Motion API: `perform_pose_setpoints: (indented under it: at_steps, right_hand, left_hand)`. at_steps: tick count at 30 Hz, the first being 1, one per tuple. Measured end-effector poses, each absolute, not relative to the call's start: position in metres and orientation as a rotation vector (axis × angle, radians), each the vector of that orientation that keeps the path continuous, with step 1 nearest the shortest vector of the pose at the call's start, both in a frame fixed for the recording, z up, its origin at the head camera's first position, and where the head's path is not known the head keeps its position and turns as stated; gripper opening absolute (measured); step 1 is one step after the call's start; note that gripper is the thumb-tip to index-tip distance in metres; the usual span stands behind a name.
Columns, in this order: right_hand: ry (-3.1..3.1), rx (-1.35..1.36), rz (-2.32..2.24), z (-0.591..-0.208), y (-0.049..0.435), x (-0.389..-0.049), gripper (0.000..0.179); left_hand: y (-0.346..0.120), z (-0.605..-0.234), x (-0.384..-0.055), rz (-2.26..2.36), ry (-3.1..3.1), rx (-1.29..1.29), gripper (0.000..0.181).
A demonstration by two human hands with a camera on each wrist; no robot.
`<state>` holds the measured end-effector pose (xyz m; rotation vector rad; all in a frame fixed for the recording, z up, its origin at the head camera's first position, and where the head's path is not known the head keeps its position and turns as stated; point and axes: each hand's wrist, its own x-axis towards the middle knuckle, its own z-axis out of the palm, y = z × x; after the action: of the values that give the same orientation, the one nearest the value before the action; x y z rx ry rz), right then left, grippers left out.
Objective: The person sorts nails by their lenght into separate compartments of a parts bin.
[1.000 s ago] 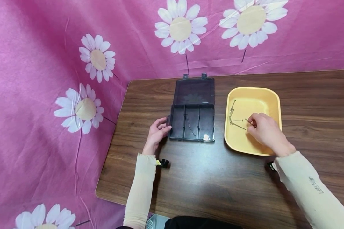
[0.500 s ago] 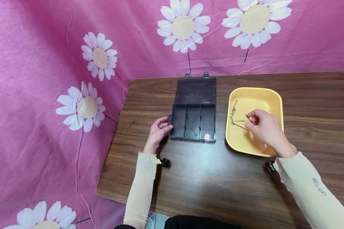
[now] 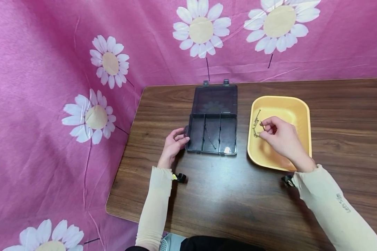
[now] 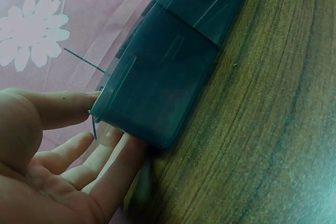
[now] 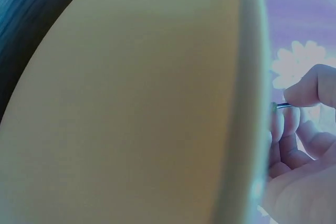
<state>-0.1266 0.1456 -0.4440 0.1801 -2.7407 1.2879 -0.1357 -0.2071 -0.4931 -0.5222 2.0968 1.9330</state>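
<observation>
A dark translucent compartment box [image 3: 196,134] lies on the table with its lid [image 3: 214,99] folded back. Its middle compartment holds a long thin nail [image 3: 210,137] lying aslant. My left hand [image 3: 172,145] grips the box's left side; in the left wrist view, thumb and fingers meet its end wall [image 4: 142,129]. Over the yellow tray [image 3: 281,106], my right hand [image 3: 282,136] pinches a slim nail [image 3: 262,127] between thumb and fingertips. In the right wrist view that nail [image 5: 284,106] juts from the pinch, behind the tray's wall [image 5: 131,103]. Several nails [image 3: 256,120] lie along the tray's left side.
The brown wooden table [image 3: 226,202] carries both containers, the tray right of the box with a narrow gap between. A pink cloth [image 3: 157,42] with white flowers hangs behind the table and at its left. Each wrist bears a small black camera [image 3: 181,178].
My right hand, with the nail in its pinch, has risen slightly and moved left over the tray, now beside the lying nails. The left hand keeps its hold on the box.
</observation>
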Motion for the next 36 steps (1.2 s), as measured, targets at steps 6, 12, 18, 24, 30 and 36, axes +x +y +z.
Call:
perform_pose_setpoints:
  at_steps: [6, 12, 18, 24, 30, 36]
  right_hand:
    - [-2.726, 0.216, 1.365, -0.439, 0.131, -0.127, 0.018]
    - [-2.714, 0.315, 1.420, -0.436, 0.112, -0.126, 0.019]
    - [-2.733, 0.424, 1.469, -0.434, 0.091, -0.123, 0.021]
    - [-2.757, 0.513, 1.503, -0.435, 0.069, -0.120, 0.024]
    - [-2.760, 0.580, 1.489, -0.439, 0.051, -0.120, 0.027]
    - [-2.795, 0.544, 1.478, -0.445, 0.038, -0.119, 0.029]
  left_hand:
    - [-0.206, -0.495, -0.136, 1.951, 2.099, -0.522, 0.046]
    - [-0.207, -0.498, -0.136, 1.970, 2.096, -0.523, 0.046]
    - [-0.207, -0.497, -0.136, 1.975, 2.090, -0.522, 0.046]
    - [-0.207, -0.497, -0.138, 1.961, 2.096, -0.519, 0.046]
    - [-0.207, -0.498, -0.138, 1.973, 2.097, -0.525, 0.046]
    - [-0.207, -0.498, -0.137, 1.979, 2.094, -0.531, 0.046]
